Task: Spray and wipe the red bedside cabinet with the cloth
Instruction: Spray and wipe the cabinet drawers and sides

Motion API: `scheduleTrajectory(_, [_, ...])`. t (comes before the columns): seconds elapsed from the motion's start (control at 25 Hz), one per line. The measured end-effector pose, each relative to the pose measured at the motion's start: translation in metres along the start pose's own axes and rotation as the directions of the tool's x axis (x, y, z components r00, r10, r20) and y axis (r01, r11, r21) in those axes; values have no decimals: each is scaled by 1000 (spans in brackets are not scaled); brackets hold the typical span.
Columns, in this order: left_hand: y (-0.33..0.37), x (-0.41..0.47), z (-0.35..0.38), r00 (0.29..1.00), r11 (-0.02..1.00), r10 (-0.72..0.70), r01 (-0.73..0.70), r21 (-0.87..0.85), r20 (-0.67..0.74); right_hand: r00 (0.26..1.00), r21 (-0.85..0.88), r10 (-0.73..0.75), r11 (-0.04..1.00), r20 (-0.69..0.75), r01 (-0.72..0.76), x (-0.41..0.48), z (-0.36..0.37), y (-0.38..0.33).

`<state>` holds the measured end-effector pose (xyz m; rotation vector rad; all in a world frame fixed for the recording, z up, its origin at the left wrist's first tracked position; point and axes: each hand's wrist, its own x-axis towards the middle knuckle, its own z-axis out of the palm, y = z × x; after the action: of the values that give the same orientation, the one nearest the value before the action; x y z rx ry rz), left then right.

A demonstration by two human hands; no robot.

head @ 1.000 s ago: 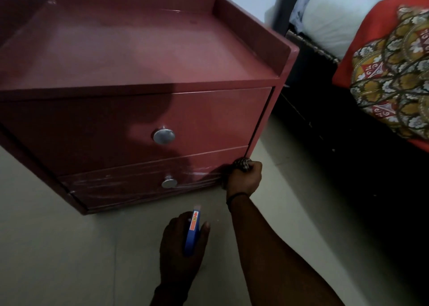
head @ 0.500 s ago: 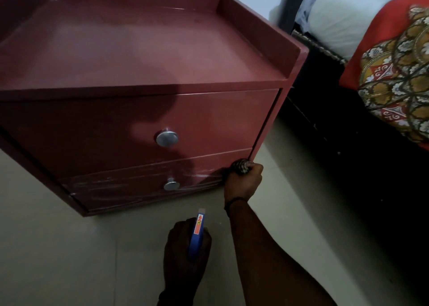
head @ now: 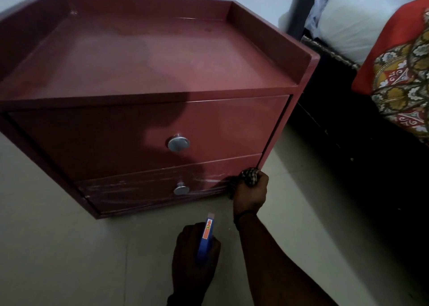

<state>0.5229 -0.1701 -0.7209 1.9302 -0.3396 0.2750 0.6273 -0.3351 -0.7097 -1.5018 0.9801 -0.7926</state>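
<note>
Right hand (head: 249, 194) fists checked cloth (head: 249, 177) against right end of lower drawer (head: 144, 187), red cabinet (head: 144, 57) standing on floor beside bed. Left hand (head: 192, 252) grips blue spray bottle (head: 205, 238), held low. Best move: sweep cloth leftward across wet streaks with firm pressure, working around knob.

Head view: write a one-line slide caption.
Right hand grips checked cloth at red bedside cabinet's lower drawer; left hand holds blue spray bottle.

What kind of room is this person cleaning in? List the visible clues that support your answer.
Most likely a bedroom: a red wooden bedside cabinet with two round-knobbed drawers stands on a pale tiled floor beside a dark-framed bed, which carries a white pillow and a red patterned bedcover.
</note>
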Motion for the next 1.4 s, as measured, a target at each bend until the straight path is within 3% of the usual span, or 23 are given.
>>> scheduleTrajectory(0.16, [-2,-1,2,999,1000,29,-29,-9,-19,984,67,-139,989,108,132,-31,-4,-6])
scheduleTrajectory(0.28, [0,-2,-1,1000,1000,10,-10,-24,16,985,67,-139,987,-100,146,-2,-4,-20])
scheduleTrajectory(0.36, [0,-3,-4,999,1000,0,1,-27,34,984,43,-113,992,-135,120,4,-3,-25])
scheduleTrajectory(0.52, [5,-1,0,999,999,19,-20,-39,-26,958,84,-220,975,183,207,-41,1,-13])
scheduleTrajectory(0.72, [-1,0,-6,1000,1000,-18,18,2,-17,977,60,-174,981,-123,182,1,2,-28])
scheduleTrajectory(0.8, [-2,2,-6,998,999,-29,28,-27,-49,967,-33,-252,968,-50,250,-21,6,-26])
scheduleTrajectory(0.92, [1,8,1,996,997,-64,61,-53,-56,945,16,-278,960,172,279,-48,7,-18])
scheduleTrajectory(1.12, [-6,1,-1,998,997,-54,53,-52,-27,962,-2,-241,970,-127,243,-7,2,-34])
scheduleTrajectory(1.28, [-9,2,3,998,995,-69,68,-79,-8,962,-5,-262,965,70,263,-39,8,-24])
scheduleTrajectory(1.4, [-9,4,7,997,996,-78,78,-31,-7,981,54,-195,980,7,194,-24,2,-37])
